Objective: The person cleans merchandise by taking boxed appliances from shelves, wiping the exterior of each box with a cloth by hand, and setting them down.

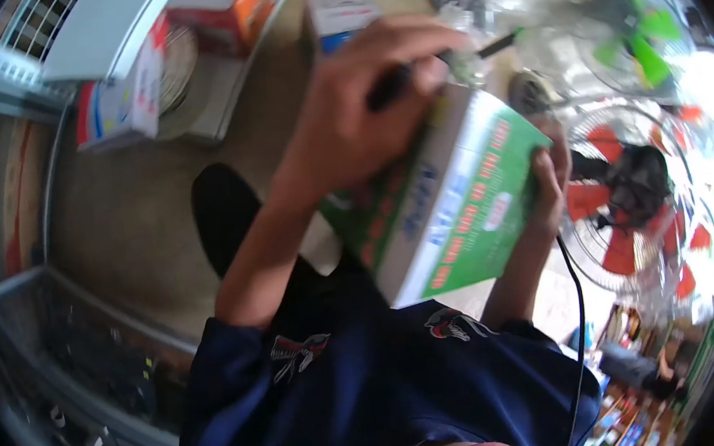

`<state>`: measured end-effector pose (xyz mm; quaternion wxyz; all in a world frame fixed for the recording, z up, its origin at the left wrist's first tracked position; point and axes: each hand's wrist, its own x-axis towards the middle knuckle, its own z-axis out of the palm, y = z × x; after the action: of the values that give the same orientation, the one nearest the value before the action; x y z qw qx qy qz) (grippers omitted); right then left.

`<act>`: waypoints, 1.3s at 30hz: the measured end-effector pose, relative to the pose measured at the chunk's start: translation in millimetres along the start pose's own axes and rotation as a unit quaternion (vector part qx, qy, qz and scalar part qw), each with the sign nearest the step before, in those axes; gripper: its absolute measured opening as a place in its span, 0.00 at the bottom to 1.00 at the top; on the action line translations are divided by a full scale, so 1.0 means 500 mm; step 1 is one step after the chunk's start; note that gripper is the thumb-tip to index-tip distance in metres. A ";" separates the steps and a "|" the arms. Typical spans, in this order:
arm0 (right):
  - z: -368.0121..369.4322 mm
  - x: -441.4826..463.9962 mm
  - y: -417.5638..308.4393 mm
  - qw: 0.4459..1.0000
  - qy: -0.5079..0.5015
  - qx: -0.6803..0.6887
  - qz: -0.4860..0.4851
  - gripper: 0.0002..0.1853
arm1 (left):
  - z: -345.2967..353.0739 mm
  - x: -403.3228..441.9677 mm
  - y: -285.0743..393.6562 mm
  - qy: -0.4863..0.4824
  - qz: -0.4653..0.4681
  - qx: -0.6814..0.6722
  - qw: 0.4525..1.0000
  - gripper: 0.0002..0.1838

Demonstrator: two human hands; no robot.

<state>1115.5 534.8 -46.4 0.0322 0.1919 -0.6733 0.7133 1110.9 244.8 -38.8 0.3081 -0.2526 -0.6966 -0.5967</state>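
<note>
A green and white box [471,203] with red and blue printing is tilted in front of the dark blue shirt. My right hand [548,174] grips its right side, with the fingers curled round the edge and partly hidden behind it. Over the box's upper left edge is my left hand [363,102], blurred, with its fingers closed round a dark, pen-like object [389,87]. Blur hides the object's exact shape and whether it touches the box.
Fans with orange blades [621,197] and green blades [645,49] stand at the right. At the upper left are a metal shelf [102,32] and cartons [118,104]. A glass case [86,352] fills the lower left. A white and blue box [343,14] stands beyond my left hand.
</note>
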 end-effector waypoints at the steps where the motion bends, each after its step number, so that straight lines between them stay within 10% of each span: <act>1: -0.004 0.011 -0.020 0.999 0.030 -0.029 0.024 0.17 | 0.009 0.008 -0.013 0.016 -0.025 -0.022 0.999 0.14; 12: -0.021 0.144 -0.091 0.952 -0.259 -0.156 -0.056 0.23 | 0.067 -0.102 -0.010 0.107 -0.004 0.026 0.994 0.16; 14: 0.033 0.091 -0.125 0.968 -0.021 -0.247 0.039 0.26 | 0.054 -0.104 0.006 0.059 -0.024 0.072 0.995 0.18; 19: 0.053 0.033 -0.045 0.914 0.160 -0.365 -0.078 0.21 | 0.048 -0.081 0.066 -0.084 -0.008 -0.013 0.996 0.18; 24: 0.050 0.030 -0.037 0.914 0.167 -0.356 -0.100 0.19 | 0.079 0.021 -0.028 -0.214 -0.017 -0.042 0.976 0.17; 31: 0.071 0.030 -0.047 0.917 0.186 -0.349 -0.050 0.20 | 0.100 0.020 -0.248 -0.150 -0.228 0.047 0.961 0.20; 35: 0.064 0.039 -0.040 0.918 0.152 -0.359 -0.079 0.22 | 0.123 0.069 -0.029 -0.175 -0.004 -0.055 0.983 0.18; 39: 0.056 0.032 -0.046 0.928 0.123 -0.347 -0.056 0.24 | 0.108 0.035 0.027 -0.147 0.033 -0.044 0.988 0.18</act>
<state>1114.3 506.3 -18.9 0.2187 0.1170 -0.8577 0.4504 1101.7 300.1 -22.4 0.2110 -0.3737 -0.6988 -0.5723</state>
